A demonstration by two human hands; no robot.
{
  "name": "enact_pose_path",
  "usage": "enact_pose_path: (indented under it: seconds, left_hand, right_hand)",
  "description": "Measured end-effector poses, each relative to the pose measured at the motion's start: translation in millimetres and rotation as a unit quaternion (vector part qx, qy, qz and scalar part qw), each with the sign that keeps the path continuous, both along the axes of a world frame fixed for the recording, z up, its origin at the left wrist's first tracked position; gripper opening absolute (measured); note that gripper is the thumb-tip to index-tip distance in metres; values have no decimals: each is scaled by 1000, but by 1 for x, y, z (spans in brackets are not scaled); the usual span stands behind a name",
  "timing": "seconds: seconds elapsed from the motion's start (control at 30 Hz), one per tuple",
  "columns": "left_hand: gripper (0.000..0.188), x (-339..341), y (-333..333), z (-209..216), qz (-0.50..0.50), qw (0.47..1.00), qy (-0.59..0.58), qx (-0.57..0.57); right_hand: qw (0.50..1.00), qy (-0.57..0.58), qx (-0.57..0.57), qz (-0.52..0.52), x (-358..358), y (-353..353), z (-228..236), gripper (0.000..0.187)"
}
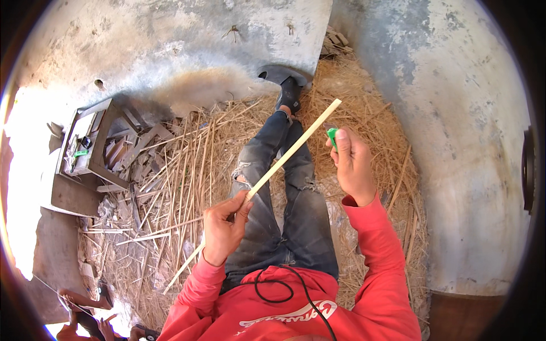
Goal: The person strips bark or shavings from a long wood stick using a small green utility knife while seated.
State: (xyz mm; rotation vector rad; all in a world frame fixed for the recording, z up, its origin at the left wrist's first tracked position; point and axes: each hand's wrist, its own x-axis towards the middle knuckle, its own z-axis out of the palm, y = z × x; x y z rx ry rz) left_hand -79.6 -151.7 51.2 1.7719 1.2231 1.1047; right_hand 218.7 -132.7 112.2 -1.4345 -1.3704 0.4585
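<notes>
My left hand (224, 227) is closed around a long, pale wooden strip (293, 149), which looks like split bamboo. The strip slants over my legs, its far end up and to the right, its lower end passing behind my left wrist. In my right hand (354, 165), a small green-handled cutter (333, 136) is gripped between thumb and fingers. A short piece of what looks like its blade shows above the handle, close to the strip but apart from it. My palm hides the rest of the cutter.
Straw-like shavings (364, 96) and many loose strips (187, 182) cover the floor around my outstretched legs. A wooden stool (102, 165) bearing small tools stands at the left. Worn walls (187, 51) rise ahead and on the right. Another person's limbs (85, 301) show at lower left.
</notes>
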Motion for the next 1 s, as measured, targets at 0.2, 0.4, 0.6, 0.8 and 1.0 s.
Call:
enact_pose_path:
  seconds: [0.2, 0.4, 0.6, 0.8, 1.0]
  left_hand:
    - [22, 2, -4, 13, -11, 998, 53, 21]
    - [23, 7, 1, 12, -1, 1000, -1, -9]
    - [30, 12, 7, 17, -23, 996, 8, -88]
    - [26, 23, 9, 12, -2, 998, -18, -54]
    - [27, 28, 22, -6, 5, 998, -39, -43]
  right_hand:
    - [993, -106, 31, -48, 6, 19, -3, 39]
    - [988, -151, -17, -15, -22, 15, -10, 38]
    - [977, -200, -8, 74, -46, 3, -28, 43]
    - [989, -145, 35, 4, -34, 25, -17, 43]
    - [987, -160, 1, 29, -48, 20, -26, 46]
